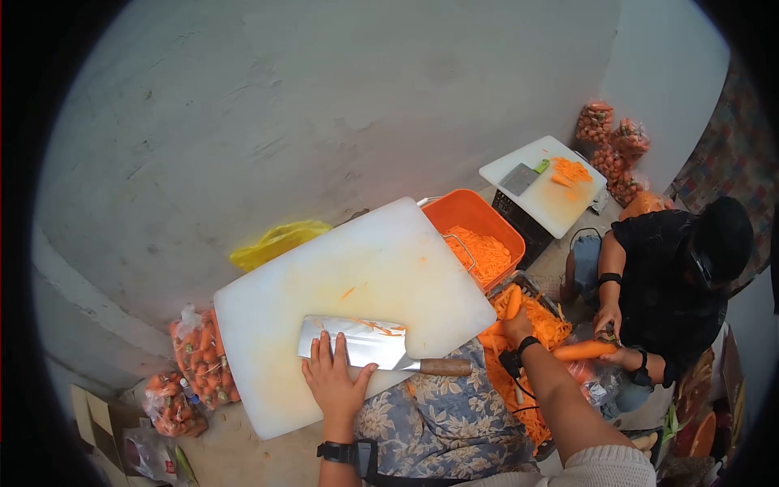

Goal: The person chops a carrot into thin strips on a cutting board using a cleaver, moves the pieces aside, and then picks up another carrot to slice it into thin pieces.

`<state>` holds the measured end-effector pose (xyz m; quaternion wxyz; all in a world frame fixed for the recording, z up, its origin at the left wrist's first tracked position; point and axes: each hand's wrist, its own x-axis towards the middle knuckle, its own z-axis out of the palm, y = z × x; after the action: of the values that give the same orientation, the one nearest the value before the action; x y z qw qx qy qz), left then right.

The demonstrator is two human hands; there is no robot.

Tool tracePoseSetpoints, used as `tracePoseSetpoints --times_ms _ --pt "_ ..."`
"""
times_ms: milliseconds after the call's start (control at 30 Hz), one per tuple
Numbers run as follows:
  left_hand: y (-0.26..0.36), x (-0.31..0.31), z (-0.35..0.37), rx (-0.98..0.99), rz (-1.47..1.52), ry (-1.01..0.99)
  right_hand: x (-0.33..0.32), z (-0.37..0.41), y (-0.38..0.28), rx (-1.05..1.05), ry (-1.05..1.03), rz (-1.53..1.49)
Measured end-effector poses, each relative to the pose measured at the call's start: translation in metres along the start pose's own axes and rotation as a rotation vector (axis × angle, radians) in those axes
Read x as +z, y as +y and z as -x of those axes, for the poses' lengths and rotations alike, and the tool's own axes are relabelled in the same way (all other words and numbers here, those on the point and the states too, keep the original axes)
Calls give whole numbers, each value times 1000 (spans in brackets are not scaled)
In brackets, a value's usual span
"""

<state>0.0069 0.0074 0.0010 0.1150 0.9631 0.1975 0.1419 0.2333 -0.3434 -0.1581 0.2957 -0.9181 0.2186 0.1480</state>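
Observation:
My left hand [335, 387] lies with spread fingers on the broad blade of a cleaver [377, 345]. The cleaver rests flat on a large white cutting board [341, 264], its wooden handle pointing right. Orange shreds cling to the blade, and a small carrot piece [348, 293] lies farther up the board. Off the board's right corner, my right hand [517, 328] closes around a carrot [514, 301] above a heap of carrot peelings [552, 326]. Part of this grip is hidden by the hand itself.
An orange bucket [514, 239] holds carrot shreds behind the board. A second cutting board [531, 154] carries another cleaver [519, 178] and cut carrot. At right, a co-worker [669, 268] holds a large carrot [586, 350]. Bagged carrots [203, 357] stand left; a yellow bag [280, 242] lies behind.

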Motion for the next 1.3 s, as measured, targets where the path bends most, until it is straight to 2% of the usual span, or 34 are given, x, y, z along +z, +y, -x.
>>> tracePoseSetpoints --times_ms 33,67,133,167,200,300,333,400,433,467,533,567,600,667,700,733,767,833,867,900,933,967,1000,1033,1067,1133,1200,1267,1300 --pt "0 -1 0 -1 12 5 4 -8 1 96 -13 -35" --pt "1 -2 0 0 0 1 3 -15 5 99 -24 -40" --pt "1 -1 0 2 7 12 -9 -21 -1 242 -272 -180" --pt "1 -2 0 1 3 16 -13 -20 1 236 -300 -273" --pt "2 -2 0 4 6 19 -14 -20 5 230 -303 -274" --pt "1 -1 0 2 -1 28 -9 -1 18 176 -178 -617" --pt "0 0 0 10 -8 30 -10 11 18 170 -194 -601" --pt "-1 3 1 -12 -13 47 -15 30 19 52 -87 -800" --pt "-1 2 1 11 -8 54 -17 38 21 -37 -120 -908" --pt "-1 1 1 33 -4 63 -20 45 24 -46 -141 -882" --pt "-3 0 4 26 9 90 -35 67 17 -374 13 -961" --pt "-5 3 5 37 48 133 -48 82 11 -470 79 -869" --pt "-6 3 7 49 88 176 -62 101 -1 -486 68 -853" --pt "0 -4 14 58 117 242 -88 138 -21 -451 -116 -1058" --pt "4 -4 17 43 257 332 -100 163 -36 -480 -219 -1101" --pt "10 -4 17 32 398 421 -107 182 -48 -490 -212 -1098" --pt "20 -8 18 33 406 425 -111 199 -56 -585 -310 -1049" --pt "52 -19 29 45 792 370 -110 233 -69 -733 -489 -971" --pt "66 -21 34 35 796 377 -105 248 -76 -796 -573 -948" --pt "79 -23 37 47 1020 270 -98 262 -81 -804 -584 -937" --pt "88 -25 39 64 1239 164 -89 274 -86 -920 -577 -882" --pt "95 -26 42 57 1233 187 -80 284 -90 -1037 -570 -828" --pt "100 -26 46 48 1374 108 -72 291 -91 -1052 -588 -823" --pt "100 -27 50 42 1513 26 -63 296 -90 -1180 -479 -699" --pt "95 -27 51 36 1508 44 -58 300 -91 -1300 -364 -573" --pt "89 -32 54 -132 1826 37 -61 305 -99 -1293 -372 -553" --pt "66 -36 58 -153 1861 -8 -71 303 -110 -1525 -254 -260" --pt "40 -33 56 -209 1445 142 -71 299 -117 -1486 -257 -280" --pt "32 -42 54 -211 1449 142 -69 292 -120 -1407 -257 -244"
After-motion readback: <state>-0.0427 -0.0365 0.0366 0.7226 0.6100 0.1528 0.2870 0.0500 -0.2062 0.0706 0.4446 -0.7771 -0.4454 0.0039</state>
